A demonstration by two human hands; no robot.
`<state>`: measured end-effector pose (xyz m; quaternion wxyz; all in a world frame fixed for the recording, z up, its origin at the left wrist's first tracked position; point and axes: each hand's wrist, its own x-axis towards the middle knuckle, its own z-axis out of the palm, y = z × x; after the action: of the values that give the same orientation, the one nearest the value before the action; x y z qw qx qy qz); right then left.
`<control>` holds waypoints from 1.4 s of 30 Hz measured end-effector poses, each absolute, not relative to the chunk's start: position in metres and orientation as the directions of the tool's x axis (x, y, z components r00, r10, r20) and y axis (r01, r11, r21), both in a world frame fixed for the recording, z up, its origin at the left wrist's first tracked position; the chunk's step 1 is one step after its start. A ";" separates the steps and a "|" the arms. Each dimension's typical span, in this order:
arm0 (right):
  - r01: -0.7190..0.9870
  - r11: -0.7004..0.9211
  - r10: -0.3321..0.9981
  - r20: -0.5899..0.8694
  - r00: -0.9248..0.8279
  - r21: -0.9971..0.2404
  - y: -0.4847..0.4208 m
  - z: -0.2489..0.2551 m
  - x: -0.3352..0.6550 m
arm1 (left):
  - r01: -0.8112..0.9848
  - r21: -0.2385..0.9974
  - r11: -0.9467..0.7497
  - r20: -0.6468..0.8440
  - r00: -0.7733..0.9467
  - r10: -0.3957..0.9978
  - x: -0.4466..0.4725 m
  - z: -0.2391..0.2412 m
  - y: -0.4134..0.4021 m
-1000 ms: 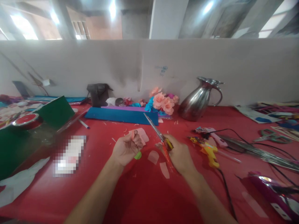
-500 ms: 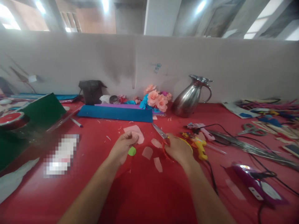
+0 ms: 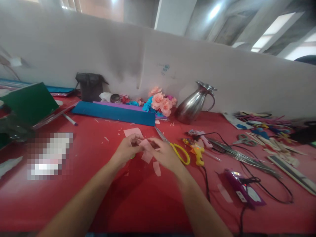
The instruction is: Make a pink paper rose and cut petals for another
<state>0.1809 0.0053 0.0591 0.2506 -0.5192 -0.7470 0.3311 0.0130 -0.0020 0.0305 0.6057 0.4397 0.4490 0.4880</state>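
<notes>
My left hand (image 3: 125,149) and my right hand (image 3: 166,154) meet over the red table, fingertips pinched on a small piece of pink paper (image 3: 144,144). Under and around them lie more cut pieces: a larger pink sheet (image 3: 132,132) behind, a pink petal shape (image 3: 156,168) in front, and another pink piece (image 3: 147,157) below the fingers. A bit of green paper (image 3: 133,156) is mostly hidden by my left hand. Just beyond my right hand the scissors (image 3: 182,154), with a yellow handle, rest on the table, partly covered by that hand.
A blue sheet (image 3: 116,113), pink paper flowers (image 3: 160,102) and a steel jug (image 3: 194,103) stand or lie along the wall. To the right are a yellow glue gun (image 3: 198,154), wires (image 3: 237,156), cords and a purple power strip (image 3: 243,189). A pen (image 3: 70,119) lies left.
My right hand has let go of the scissors, which now lie on the table, and has moved left to join my left hand at the pink paper. The view has tilted and shifted.
</notes>
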 end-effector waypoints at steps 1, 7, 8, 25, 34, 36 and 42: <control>0.537 0.221 0.932 0.014 -0.363 -0.814 0.006 0.059 0.174 | -0.210 0.968 0.138 -0.113 0.128 0.985 0.012 0.031 -0.002; 0.087 -0.072 0.964 -0.092 -0.248 -0.994 0.015 0.049 0.156 | -0.310 0.940 0.141 -0.117 0.095 0.989 0.008 0.039 -0.001; 0.016 -0.101 0.972 -0.102 -0.213 -0.995 0.015 0.046 0.155 | -0.322 0.935 0.152 -0.124 0.105 0.987 0.007 0.040 -0.001; -0.360 -0.083 0.997 -0.075 -0.037 -0.929 0.005 0.029 0.149 | -0.361 0.906 0.219 -0.168 0.168 0.971 0.009 0.033 -0.003; -0.482 -0.217 0.975 -0.168 -0.143 -0.849 0.005 0.026 0.147 | -0.445 0.853 0.273 -0.220 0.169 0.961 0.010 0.030 -0.002; -0.462 -0.220 0.974 -0.166 -0.156 -0.859 0.004 0.027 0.147 | -0.431 0.860 0.274 -0.218 0.174 0.960 0.010 0.030 -0.002; -0.378 -0.128 0.987 -0.081 -0.138 -0.917 -0.001 0.035 0.146 | -0.296 0.913 0.281 -0.238 0.172 0.956 0.011 0.033 -0.004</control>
<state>0.1456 -0.0008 0.0355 0.5303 -0.3868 -0.3933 0.6437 0.0114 -0.0041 0.0330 0.6678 0.3742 0.4408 0.4687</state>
